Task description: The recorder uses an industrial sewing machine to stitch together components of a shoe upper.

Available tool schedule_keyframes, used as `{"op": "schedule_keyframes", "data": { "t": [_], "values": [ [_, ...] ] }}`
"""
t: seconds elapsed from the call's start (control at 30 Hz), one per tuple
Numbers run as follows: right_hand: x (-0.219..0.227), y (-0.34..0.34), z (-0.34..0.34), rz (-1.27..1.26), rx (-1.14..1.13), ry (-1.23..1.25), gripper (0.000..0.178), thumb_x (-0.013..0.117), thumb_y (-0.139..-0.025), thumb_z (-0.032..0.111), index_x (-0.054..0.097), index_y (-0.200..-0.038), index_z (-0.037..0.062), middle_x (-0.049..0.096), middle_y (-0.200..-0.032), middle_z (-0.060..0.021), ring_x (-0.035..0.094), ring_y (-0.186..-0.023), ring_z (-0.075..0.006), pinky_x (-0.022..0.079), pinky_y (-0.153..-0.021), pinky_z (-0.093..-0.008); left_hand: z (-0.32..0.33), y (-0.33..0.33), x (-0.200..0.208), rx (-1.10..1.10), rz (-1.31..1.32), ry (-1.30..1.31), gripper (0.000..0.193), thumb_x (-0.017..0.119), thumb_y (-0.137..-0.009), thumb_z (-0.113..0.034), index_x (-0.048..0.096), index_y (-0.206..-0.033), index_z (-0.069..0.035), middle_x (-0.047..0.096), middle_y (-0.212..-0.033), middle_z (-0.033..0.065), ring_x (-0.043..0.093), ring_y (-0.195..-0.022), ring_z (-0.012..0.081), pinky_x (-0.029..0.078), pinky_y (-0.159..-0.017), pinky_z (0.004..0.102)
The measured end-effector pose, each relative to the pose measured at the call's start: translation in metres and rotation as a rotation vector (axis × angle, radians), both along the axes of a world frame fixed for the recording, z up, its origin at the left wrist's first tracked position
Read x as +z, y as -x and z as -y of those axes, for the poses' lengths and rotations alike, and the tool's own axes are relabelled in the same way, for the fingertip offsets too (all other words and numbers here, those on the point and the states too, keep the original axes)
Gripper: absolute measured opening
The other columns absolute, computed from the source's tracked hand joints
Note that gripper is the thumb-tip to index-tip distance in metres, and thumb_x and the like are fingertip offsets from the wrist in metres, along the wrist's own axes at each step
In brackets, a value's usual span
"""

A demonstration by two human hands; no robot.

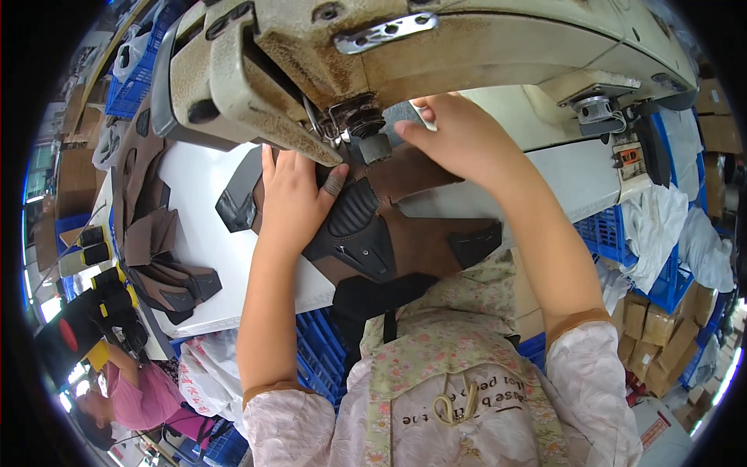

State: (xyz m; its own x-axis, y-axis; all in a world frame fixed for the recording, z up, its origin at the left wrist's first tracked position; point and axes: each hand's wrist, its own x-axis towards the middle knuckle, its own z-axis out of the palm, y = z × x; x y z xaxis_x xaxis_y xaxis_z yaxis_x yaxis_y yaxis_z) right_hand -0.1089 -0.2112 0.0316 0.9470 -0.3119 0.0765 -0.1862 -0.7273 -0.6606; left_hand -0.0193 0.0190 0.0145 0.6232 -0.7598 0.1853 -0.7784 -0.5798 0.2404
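A brown and black shoe upper (pixel 424 233) with a ribbed black panel lies under the head of a beige industrial sewing machine (pixel 498 58). My left hand (pixel 294 194) rests flat on its left part, fingers stretched forward and thumb spread beside the ribbed panel. A grey wrap covers that thumb. Over the upper's right flap, close to the machine's round presser part (pixel 373 146), is my right hand (pixel 467 140). Its thumb and forefinger are apart; the machine arm hides part of the other fingers. The needle point cannot be made out.
Several more brown and black upper pieces (pixel 152 241) are piled at the left edge of the white table (pixel 198 183). Thread spools (pixel 93 247) stand farther left, near another person in pink (pixel 148 401). Blue crates (pixel 603 233) and cardboard boxes (pixel 657 327) are at the right.
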Motion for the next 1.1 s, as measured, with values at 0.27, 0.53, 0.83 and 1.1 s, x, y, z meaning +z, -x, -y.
{"op": "schedule_keyframes", "data": {
  "t": [0.27, 0.53, 0.83, 1.1],
  "values": [
    [0.001, -0.019, 0.007, -0.389, -0.01, -0.132, 0.032, 0.07, -0.081, 0.036, 0.069, -0.091, 0.0056, 0.067, -0.074, -0.011, 0.065, -0.071, -0.0245, 0.048, -0.067, -0.0382, -0.001, -0.002, -0.006, 0.039, -0.023, -0.002, 0.05, 0.063, -0.092, -0.036, 0.05, -0.124, 0.0, 0.059, -0.11, 0.0263, 0.054, -0.105, 0.0459, 0.038, -0.094, 0.0485],
    [0.006, -0.021, 0.005, -0.421, -0.018, -0.012, 0.037, 0.071, -0.081, 0.036, 0.067, -0.096, 0.0026, 0.069, -0.092, -0.0144, 0.068, -0.091, -0.0315, 0.052, -0.078, -0.0428, -0.001, 0.001, -0.001, 0.032, -0.008, -0.046, 0.052, 0.06, -0.093, -0.039, 0.049, -0.125, 0.0, 0.059, -0.115, 0.0272, 0.052, -0.109, 0.0468, 0.036, -0.094, 0.0492],
    [-0.003, -0.018, 0.003, -0.319, -0.072, -0.008, 0.03, 0.071, -0.079, 0.038, 0.064, -0.075, 0.0088, 0.057, -0.061, -0.0084, 0.058, -0.061, -0.0245, 0.045, -0.06, -0.0386, 0.001, 0.002, 0.001, 0.027, 0.033, -0.042, 0.05, 0.063, -0.092, -0.037, 0.05, -0.124, -0.001, 0.058, -0.116, 0.0262, 0.051, -0.111, 0.0456, 0.035, -0.095, 0.05],
    [-0.004, -0.004, -0.015, -0.048, -0.064, 0.207, 0.035, 0.071, -0.079, 0.034, 0.066, -0.091, 0.0016, 0.067, -0.089, -0.0135, 0.065, -0.095, -0.0311, 0.052, -0.078, -0.0438, 0.0, 0.001, -0.003, 0.027, 0.016, 0.027, 0.049, 0.065, -0.09, -0.033, 0.051, -0.125, -0.002, 0.059, -0.113, 0.0251, 0.054, -0.107, 0.0443, 0.036, -0.097, 0.049]
  ]
}}
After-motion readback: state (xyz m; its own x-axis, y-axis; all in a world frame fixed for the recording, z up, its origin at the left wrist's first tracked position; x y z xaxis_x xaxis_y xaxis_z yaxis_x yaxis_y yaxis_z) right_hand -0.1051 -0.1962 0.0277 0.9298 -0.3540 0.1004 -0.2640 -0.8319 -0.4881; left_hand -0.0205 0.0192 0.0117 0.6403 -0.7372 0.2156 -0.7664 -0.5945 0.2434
